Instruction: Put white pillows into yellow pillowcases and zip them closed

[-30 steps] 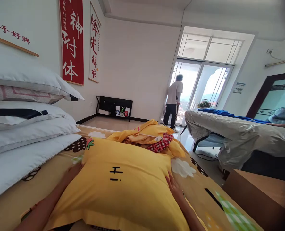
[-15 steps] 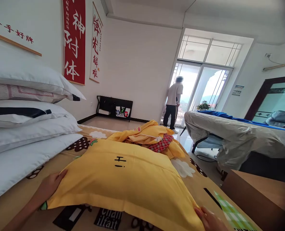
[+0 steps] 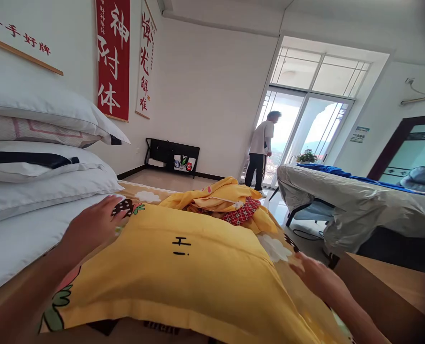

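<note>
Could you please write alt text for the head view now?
A yellow pillow printed "Hi" lies on patterned cloth, left hand and right hand open near it. Mostly white pillows are stacked at left; crumpled yellow fabric and a person by glass doors are beyond.

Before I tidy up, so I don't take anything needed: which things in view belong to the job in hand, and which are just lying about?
Likely in the job:
yellow fabric pillow printed "Hi", between left hand and right hand
tan printed cloth sheet beneath

Apparently lying about:
stacked white fabric pillows
crumpled yellow cloth
brown cardboard box
</note>
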`<state>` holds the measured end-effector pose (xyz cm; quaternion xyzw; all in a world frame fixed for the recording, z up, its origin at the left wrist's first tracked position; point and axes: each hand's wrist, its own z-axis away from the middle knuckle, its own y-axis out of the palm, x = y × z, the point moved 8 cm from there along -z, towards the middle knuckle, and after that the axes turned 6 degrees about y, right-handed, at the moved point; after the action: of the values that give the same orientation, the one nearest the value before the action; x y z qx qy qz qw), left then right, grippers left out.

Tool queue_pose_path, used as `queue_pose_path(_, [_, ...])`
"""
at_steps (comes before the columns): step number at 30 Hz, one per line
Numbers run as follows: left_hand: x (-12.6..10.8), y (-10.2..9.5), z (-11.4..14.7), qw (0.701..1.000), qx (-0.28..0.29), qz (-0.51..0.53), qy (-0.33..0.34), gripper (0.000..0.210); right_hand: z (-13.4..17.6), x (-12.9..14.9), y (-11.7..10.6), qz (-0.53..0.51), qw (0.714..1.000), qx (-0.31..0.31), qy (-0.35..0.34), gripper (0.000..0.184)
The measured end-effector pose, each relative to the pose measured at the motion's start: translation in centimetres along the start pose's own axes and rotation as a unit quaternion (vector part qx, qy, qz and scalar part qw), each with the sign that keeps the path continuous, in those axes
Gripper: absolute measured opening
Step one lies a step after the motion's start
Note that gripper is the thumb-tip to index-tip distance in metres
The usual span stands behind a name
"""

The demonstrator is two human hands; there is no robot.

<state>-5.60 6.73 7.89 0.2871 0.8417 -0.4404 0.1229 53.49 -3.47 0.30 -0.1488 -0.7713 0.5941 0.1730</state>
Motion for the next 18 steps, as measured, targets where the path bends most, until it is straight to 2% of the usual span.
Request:
queue_pose_path(1, [-4.4,-0.3,-3.2,0.996,-0.017,-0.041,0.083,0.058,-1.9,3.2,-4.3,0.01,0.998,-0.053,-0.013,0.038])
queue_pose_path(2, [-8.7,0.3,-6.1,0.985,-0.019,-0.066,0.161,0.059,-3.4,6.7,-8.0,0.009,0.994,-0.102,-0.032,0.043])
queue_pose_path(3, [-12.1,1.6,-8.4,0.977,-0.009,-0.074,0.201,0.057,-4.5,10.3,-10.8,-0.004,0.988,-0.141,-0.058,0.046])
queue_pose_path(4, [-14.4,3.5,-10.2,0.975,0.011,-0.077,0.209,0.055,-5.2,13.6,-12.4,-0.026,0.982,-0.171,-0.08,0.048])
queue_pose_path(5, [-15.8,6.0,-11.2,0.975,0.024,-0.077,0.205,0.054,-5.6,16.5,-12.7,-0.05,0.976,-0.188,-0.094,0.051])
queue_pose_path(6, [-16.4,9.0,-11.3,0.976,0.044,-0.079,0.196,0.053,-5.7,18.8,-11.4,-0.072,0.975,-0.184,-0.102,0.053])
queue_pose_path(7, [-16.1,12.5,-10.6,0.976,0.072,-0.084,0.186,0.054,-5.6,20.7,-8.8,-0.089,0.978,-0.158,-0.105,0.055])
queue_pose_path(8, [-15.1,16.2,-9.2,0.975,0.11,-0.088,0.17,0.054,-5.4,22.3,-4.9,-0.095,0.984,-0.105,-0.105,0.056])
queue_pose_path(9, [-13.4,20.3,-7.3,0.971,0.172,-0.094,0.138,0.054,-5.0,23.3,-0.3,-0.093,0.991,-0.026,-0.098,0.056])
queue_pose_path(10, [-11.6,23.7,-5.4,0.966,0.207,-0.096,0.12,0.053,-4.5,23.9,3.9,-0.088,0.991,0.023,-0.099,0.054])
queue_pose_path(12, [-8.4,28.2,-2.6,0.962,0.236,-0.098,0.1,0.052,-3.9,23.9,10.1,-0.084,0.99,0.065,-0.092,0.055])
queue_pose_path(13, [-7.0,29.5,-2.1,0.961,0.24,-0.095,0.097,0.052,-4.0,23.4,11.9,-0.085,0.99,0.071,-0.09,0.056])
queue_pose_path(15, [-4.4,30.3,-2.5,0.962,0.245,-0.091,0.084,0.053,-4.9,21.5,13.5,-0.087,0.99,0.075,-0.083,0.057])
queue_pose_path(18, [-0.1,28.8,-4.4,0.965,0.242,-0.095,0.042,0.054,-6.6,17.8,13.7,-0.089,0.99,0.086,-0.062,0.058])
